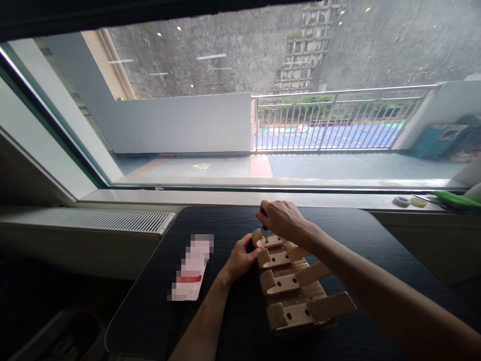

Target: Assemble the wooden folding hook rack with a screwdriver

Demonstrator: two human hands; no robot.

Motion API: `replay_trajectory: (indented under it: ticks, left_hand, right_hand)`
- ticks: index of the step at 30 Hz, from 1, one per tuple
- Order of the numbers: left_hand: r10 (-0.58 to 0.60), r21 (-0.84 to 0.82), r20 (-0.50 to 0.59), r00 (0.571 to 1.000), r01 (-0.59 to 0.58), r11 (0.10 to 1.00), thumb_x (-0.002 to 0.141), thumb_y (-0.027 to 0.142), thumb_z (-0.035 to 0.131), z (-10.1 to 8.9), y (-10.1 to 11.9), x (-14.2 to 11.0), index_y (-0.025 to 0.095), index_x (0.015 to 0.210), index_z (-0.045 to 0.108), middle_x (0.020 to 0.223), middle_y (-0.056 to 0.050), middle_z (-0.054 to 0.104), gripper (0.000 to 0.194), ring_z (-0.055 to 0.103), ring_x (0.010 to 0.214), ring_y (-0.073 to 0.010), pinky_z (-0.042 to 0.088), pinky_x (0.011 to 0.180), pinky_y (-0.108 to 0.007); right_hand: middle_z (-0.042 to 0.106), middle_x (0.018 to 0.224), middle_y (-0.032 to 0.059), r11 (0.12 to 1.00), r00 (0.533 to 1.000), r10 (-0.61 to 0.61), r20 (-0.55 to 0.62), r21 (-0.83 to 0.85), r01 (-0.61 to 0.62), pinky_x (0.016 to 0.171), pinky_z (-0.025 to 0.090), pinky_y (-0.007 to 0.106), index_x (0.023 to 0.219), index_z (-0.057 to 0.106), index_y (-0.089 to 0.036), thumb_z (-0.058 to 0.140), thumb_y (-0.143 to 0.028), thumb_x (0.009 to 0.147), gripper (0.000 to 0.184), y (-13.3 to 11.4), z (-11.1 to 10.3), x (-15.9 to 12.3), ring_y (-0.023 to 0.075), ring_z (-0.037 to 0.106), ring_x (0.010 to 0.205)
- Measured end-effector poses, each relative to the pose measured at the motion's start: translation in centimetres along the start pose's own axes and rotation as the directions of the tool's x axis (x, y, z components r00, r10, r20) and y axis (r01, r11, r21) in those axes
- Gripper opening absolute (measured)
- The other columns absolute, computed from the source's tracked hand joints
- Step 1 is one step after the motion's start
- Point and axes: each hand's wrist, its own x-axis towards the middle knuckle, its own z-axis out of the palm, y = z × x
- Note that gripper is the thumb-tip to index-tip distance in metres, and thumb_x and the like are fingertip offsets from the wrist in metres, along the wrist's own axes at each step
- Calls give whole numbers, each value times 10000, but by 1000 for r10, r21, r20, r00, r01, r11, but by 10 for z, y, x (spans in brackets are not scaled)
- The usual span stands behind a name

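Note:
On the black table stands a pale wooden assembly [291, 283], with several slanted slats, rounded end blocks and dark screw holes. My left hand [240, 258] grips its far left corner, thumb and fingers around the end block there. Above the farthest slat, my right hand [281, 218] is closed around the dark handle of a screwdriver [265, 228]. The screwdriver points down, its shaft meeting that slat at a hole near the end block. My right forearm covers part of the slats' right ends.
A pinkish flat case [193, 268], partly blurred out, lies on the black table [150, 321] left of my left arm. Beyond the table runs a windowsill [225, 198] with tape rolls [402, 201] and a green cloth [456, 199]. A radiator [86, 220] is at the left.

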Motion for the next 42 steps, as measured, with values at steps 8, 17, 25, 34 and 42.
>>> replay_trajectory:
  ticks: [8, 17, 25, 34, 42]
  left_hand:
    - [0, 26, 20, 1000, 0, 1000, 800, 267, 586, -1, -3, 0, 138, 1009, 600, 936, -47, 637, 246, 566, 883, -181, 440, 820, -269]
    - [-19, 31, 13, 1000, 19, 999, 804, 264, 581, 0, -1, 0, 148, 1021, 598, 960, -44, 639, 247, 567, 899, -183, 440, 828, -273]
    - [-25, 22, 6, 1000, 24, 999, 794, 264, 586, 1, -2, -1, 149, 1029, 600, 959, -40, 645, 261, 573, 888, -180, 446, 816, -272]
    - [-13, 49, 7, 1000, 12, 999, 795, 278, 583, -1, -1, -1, 146, 1003, 600, 946, -40, 642, 247, 568, 877, -179, 445, 802, -269]
    - [-28, 33, 4, 1000, 28, 999, 786, 279, 590, 0, -2, 0, 147, 952, 589, 937, -43, 638, 212, 566, 885, -184, 446, 816, -273]
  right_hand:
    - [677, 754, 42, 983, 982, -177, 60, 47, 175, 537, 274, 251, 855, 622, -204, 366, -329, 913, 290, 9, -14, -10, 140, 592, 662]
    - [675, 761, 67, 991, 992, -117, 46, 65, 114, 543, 296, 246, 893, 607, -164, 397, -340, 912, 275, 12, -6, -8, 149, 596, 664]
    - [670, 727, 108, 1000, 1000, -8, 25, 9, 8, 512, 282, 274, 849, 633, -141, 375, -391, 903, 364, 11, -5, -4, 216, 616, 648]
    - [689, 812, 34, 970, 972, -228, 55, 93, 223, 584, 314, 233, 906, 633, -211, 380, -275, 900, 261, 14, -18, -10, 138, 602, 712]
    - [674, 785, 69, 980, 985, -170, 20, 106, 167, 586, 319, 234, 927, 616, -159, 381, -332, 921, 292, 14, -3, -1, 137, 587, 682]
